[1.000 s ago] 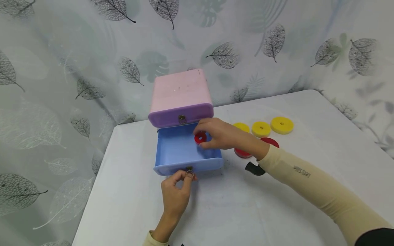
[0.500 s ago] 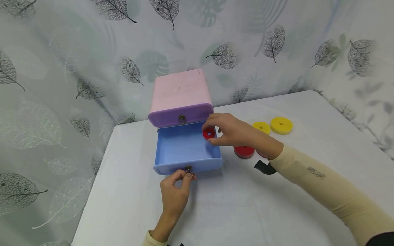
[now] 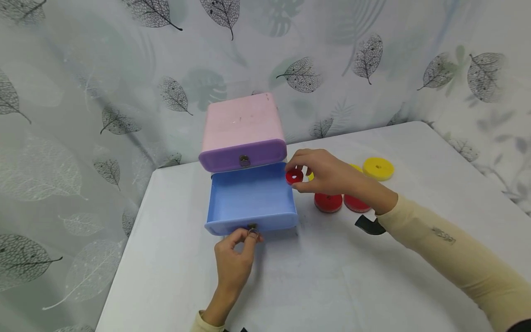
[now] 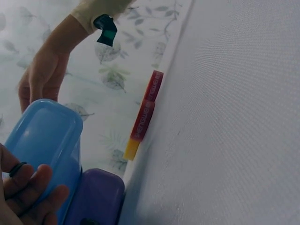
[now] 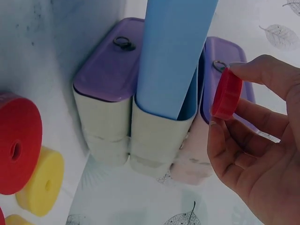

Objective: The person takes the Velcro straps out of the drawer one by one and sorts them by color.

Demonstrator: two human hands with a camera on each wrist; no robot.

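Observation:
In the head view a blue drawer (image 3: 249, 224) stands pulled out of a small cabinet (image 3: 244, 121) with a pink top. My left hand (image 3: 235, 260) pinches the metal ring pull (image 3: 253, 233) on its front. Held between the thumb and fingers of my right hand (image 3: 325, 173) is a small red ring-shaped roll (image 3: 295, 181), at the drawer's right rim near the back. The right wrist view shows this roll (image 5: 227, 96) edge-on, with a ribbed outer side, gripped at the fingertips. Purple drawers, one above (image 3: 232, 158) and one below (image 5: 112, 65), are pushed in.
Two larger red rolls (image 3: 328, 203) lie on the white table (image 3: 315, 276) right of the drawer. Behind them are yellow rolls (image 3: 378, 168), partly hidden by my right forearm. A leaf-patterned cloth (image 3: 303, 41) hangs behind the table. A black strap (image 3: 369, 226) dangles from the right sleeve.
My right hand has moved right and slightly back with the red roll, from over the drawer's inside to its right rim. The left hand stays on the ring pull.

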